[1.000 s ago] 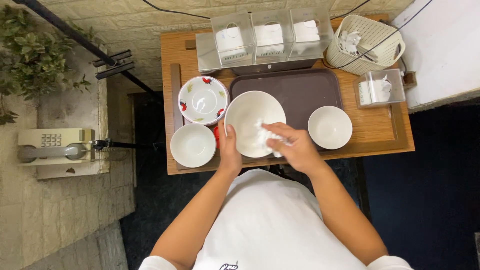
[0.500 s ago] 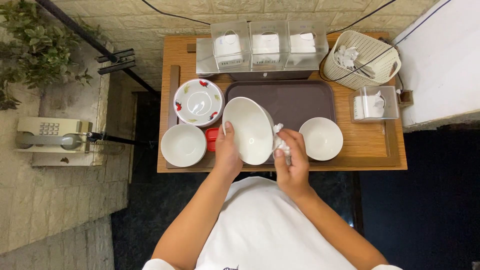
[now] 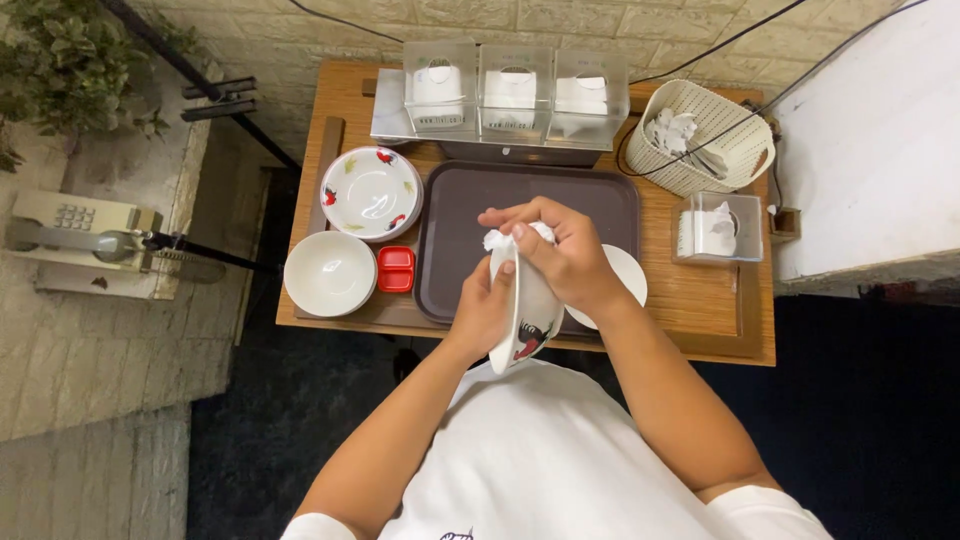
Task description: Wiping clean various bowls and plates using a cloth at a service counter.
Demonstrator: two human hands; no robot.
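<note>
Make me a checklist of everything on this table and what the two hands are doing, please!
Surface: wooden table with a dark brown tray on it.
Job's things: white bowl tipped on edge over the tray; white cloth or tissue bunched at its rim.
Clutter: painted plate, plain white bowl, small red dish, another white bowl partly behind the wrist, three clear boxes, woven basket, clear holder.
Grippers: left hand grips the tipped bowl; right hand presses the cloth on it.
Cables: black cables along the wall.
Surroundings: plant, beige telephone, brick wall.
</note>
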